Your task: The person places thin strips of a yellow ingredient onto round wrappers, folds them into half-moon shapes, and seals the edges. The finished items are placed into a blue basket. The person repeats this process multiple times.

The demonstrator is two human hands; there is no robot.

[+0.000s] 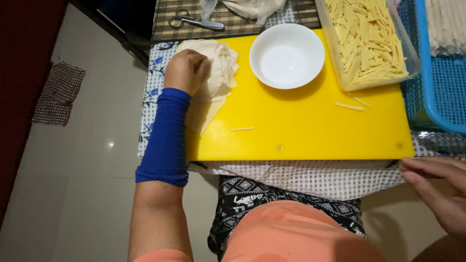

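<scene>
My left hand (186,71), in a blue sleeve, rests with curled fingers on a stack of thin pale wrapper sheets (219,68) at the left end of a yellow cutting board (301,126). An empty white bowl (287,56) stands on the board just right of the sheets. My right hand (437,191) hovers with straight fingers off the board's near right corner, close to the checked cloth, holding nothing. A clear tub (367,41) of pale cut strips sits at the far right of the board.
Scissors (195,20) lie on a striped mat behind the board. A blue basket (444,63) stands at the far right. A few loose strips (349,106) lie on the board. White tiled floor with a small mat (58,94) is to the left.
</scene>
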